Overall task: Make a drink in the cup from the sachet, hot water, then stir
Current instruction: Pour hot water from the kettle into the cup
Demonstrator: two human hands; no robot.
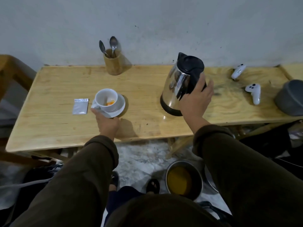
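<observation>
A white cup [108, 97] with orange powder at its bottom stands on a white saucer [120, 106] on the wooden table [57, 89]. My left hand [106, 122] grips the saucer's near edge. A silver sachet [80, 106] lies flat just left of the cup. To the right stands a steel kettle [178, 84] with a black lid, and my right hand [196, 99] is wrapped around its black handle. The kettle rests on the table, tilted slightly toward me. Two spoons [113, 45] stand in a wooden holder [113, 64] at the back by the wall.
Two white controllers [237, 71] [254, 93] lie at the right of the table beside a grey round object [290, 97] at the edge. A metal pot [183, 179] of yellow-brown liquid sits on the floor below. A wooden chair [13, 69] is at left.
</observation>
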